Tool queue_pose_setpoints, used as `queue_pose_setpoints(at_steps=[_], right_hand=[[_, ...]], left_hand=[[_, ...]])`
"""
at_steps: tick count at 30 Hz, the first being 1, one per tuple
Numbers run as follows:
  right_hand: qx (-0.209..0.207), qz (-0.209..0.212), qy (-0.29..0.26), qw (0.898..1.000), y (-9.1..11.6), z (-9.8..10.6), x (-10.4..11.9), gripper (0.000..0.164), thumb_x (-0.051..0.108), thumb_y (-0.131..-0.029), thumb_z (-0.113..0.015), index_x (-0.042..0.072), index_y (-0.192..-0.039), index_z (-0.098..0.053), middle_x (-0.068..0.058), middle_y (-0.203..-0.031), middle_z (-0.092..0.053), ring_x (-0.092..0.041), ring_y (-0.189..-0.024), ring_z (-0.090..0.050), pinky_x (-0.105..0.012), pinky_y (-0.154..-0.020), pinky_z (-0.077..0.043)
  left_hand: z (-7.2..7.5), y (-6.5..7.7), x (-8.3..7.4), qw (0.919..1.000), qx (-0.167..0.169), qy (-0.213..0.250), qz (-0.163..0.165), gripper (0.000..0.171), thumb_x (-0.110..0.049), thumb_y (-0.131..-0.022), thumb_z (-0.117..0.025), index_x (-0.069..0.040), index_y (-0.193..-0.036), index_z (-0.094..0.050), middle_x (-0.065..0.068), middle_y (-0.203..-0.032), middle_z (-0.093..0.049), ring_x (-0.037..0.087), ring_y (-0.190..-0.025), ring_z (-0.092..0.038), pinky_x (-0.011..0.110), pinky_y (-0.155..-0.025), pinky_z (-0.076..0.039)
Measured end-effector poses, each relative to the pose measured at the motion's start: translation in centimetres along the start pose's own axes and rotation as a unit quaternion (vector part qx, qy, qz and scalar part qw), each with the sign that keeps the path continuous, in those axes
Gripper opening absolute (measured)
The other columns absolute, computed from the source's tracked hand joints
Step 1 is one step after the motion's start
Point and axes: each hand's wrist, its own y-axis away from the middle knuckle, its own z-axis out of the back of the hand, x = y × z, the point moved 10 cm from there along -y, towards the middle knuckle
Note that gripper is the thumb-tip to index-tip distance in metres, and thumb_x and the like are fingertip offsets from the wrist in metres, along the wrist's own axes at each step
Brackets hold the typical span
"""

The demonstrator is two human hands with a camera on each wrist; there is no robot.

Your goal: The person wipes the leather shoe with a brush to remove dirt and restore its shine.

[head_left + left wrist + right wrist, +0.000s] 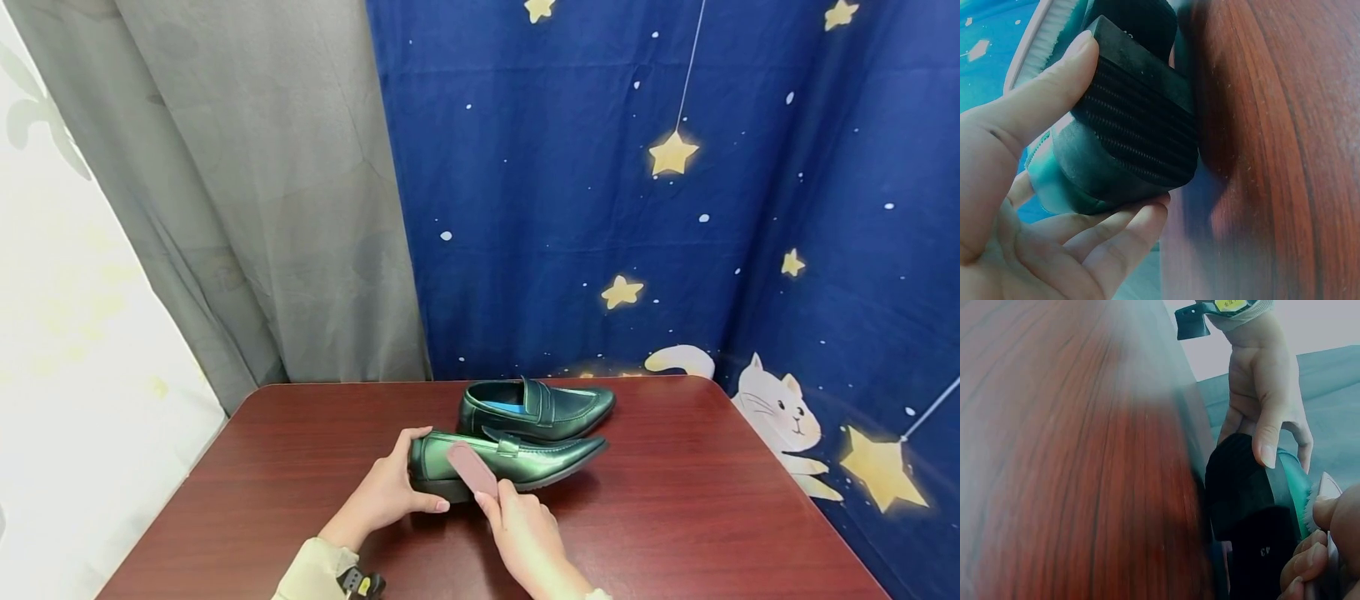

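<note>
A shiny dark green loafer lies tilted on its side in the head view, toe to the right. My left hand grips its heel, thumb on the sole edge and fingers round the back. In the left wrist view the ridged black heel faces the camera. My right hand holds a pink-backed brush by its lower end. Pale bristles touch the shoe's side in the right wrist view. Just behind lies the matching loafer, upright, with a blue patch inside.
Both shoes are on a reddish-brown wooden table. A grey curtain and a blue curtain with stars hang behind its far edge. A small black device is strapped at the left wrist.
</note>
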Motion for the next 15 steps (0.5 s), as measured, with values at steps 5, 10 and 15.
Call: queue_pose_setpoints(at_steps=[5,10,15], right_hand=[[0.0,-0.001,0.003,1.0,0.2,0.6,-0.6,0.035,0.045,-0.1,-0.058,0.017,-0.081,-0.051,0.0,-0.059,-0.054,-0.028,-0.056,-0.062,-0.04,-0.047,-0.038],[-0.004,0.002,0.004,1.0,0.4,1.2,-1.2,0.034,0.044,-0.1,-0.059,0.017,-0.081,-0.051,0.004,-0.057,-0.049,-0.025,-0.053,-0.059,-0.039,-0.047,-0.037],[-0.009,0.003,0.005,1.0,0.6,1.8,-1.8,0.034,0.045,-0.1,-0.058,0.018,-0.08,-0.051,0.006,-0.058,-0.05,-0.022,-0.052,-0.057,-0.038,-0.047,-0.037]], left_hand=[[0.1,0.1,-0.1,1.0,0.003,0.009,-0.001,0.111,-0.04,-0.058,-0.099,-0.028,-0.149,-0.036,0.003,-0.105,-0.073,0.014,-0.092,-0.064,0.036,-0.083,-0.052],[0.0,0.2,-0.2,0.9999,0.005,0.01,-0.002,0.111,-0.04,-0.058,-0.099,-0.028,-0.149,-0.035,0.002,-0.102,-0.073,0.013,-0.09,-0.064,0.035,-0.082,-0.052],[0.0,0.2,-0.2,1.0,0.005,0.007,-0.003,0.111,-0.04,-0.058,-0.099,-0.027,-0.148,-0.035,0.002,-0.102,-0.073,0.013,-0.09,-0.064,0.035,-0.082,-0.052]])
